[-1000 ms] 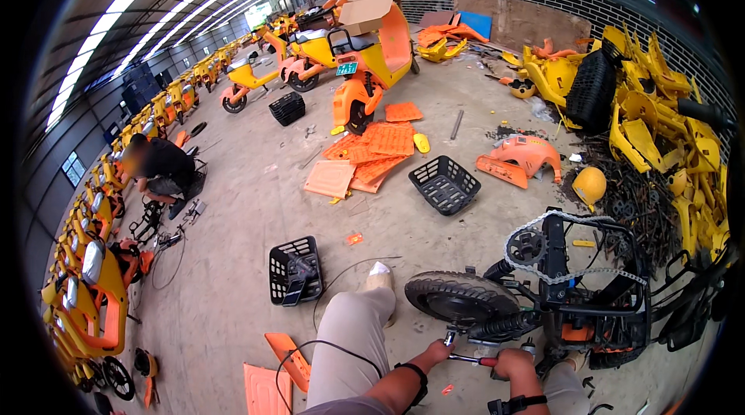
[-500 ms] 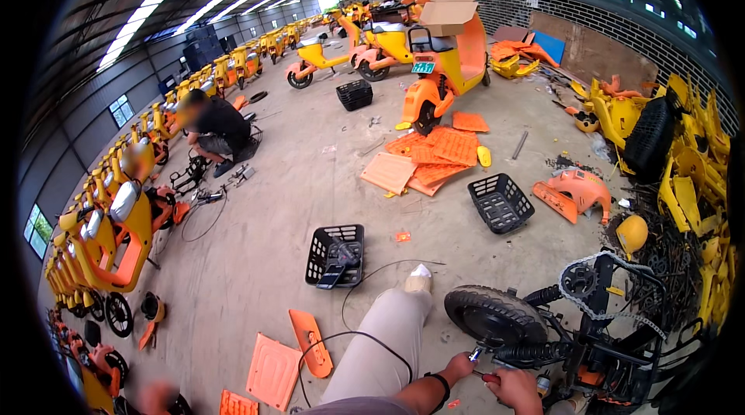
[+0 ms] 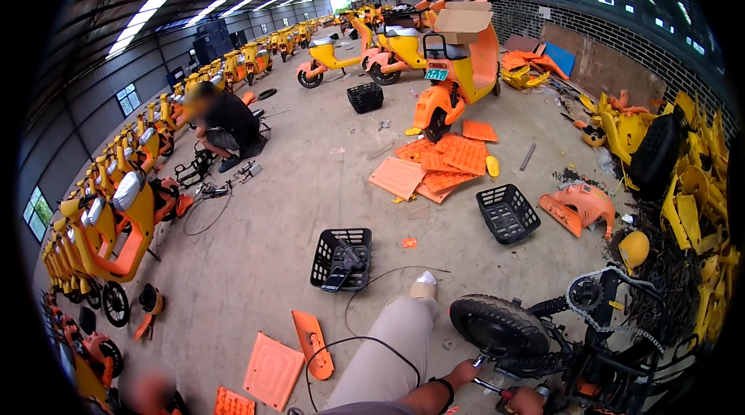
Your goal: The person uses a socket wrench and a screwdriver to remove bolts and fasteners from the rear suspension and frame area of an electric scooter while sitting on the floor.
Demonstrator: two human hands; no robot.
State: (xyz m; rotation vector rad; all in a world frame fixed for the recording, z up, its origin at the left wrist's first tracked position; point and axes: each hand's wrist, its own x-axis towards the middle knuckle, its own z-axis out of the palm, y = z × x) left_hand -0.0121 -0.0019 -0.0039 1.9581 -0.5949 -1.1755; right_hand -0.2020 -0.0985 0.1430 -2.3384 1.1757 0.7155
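At the lower right, a stripped scooter frame lies on the floor, its rear wheel with a black tyre pointing toward my foot. My left hand, with a black band at the wrist, is closed round the head end of a silver ratchet wrench close to the wheel's hub. My right hand grips that wrench's red and black handle. Fingers and frame partly hide where the tool meets the wheel. A bare chain loops over a sprocket on the frame.
A black crate holding a power tool stands left of my foot; another black crate is farther right. Orange panels lie at lower left. Yellow body parts pile up on the right. A person squats near a row of scooters.
The wrench handle has swung down and right with my right hand, exposing more of its silver shaft. My left hand stays by the hub. The view has shifted slightly.
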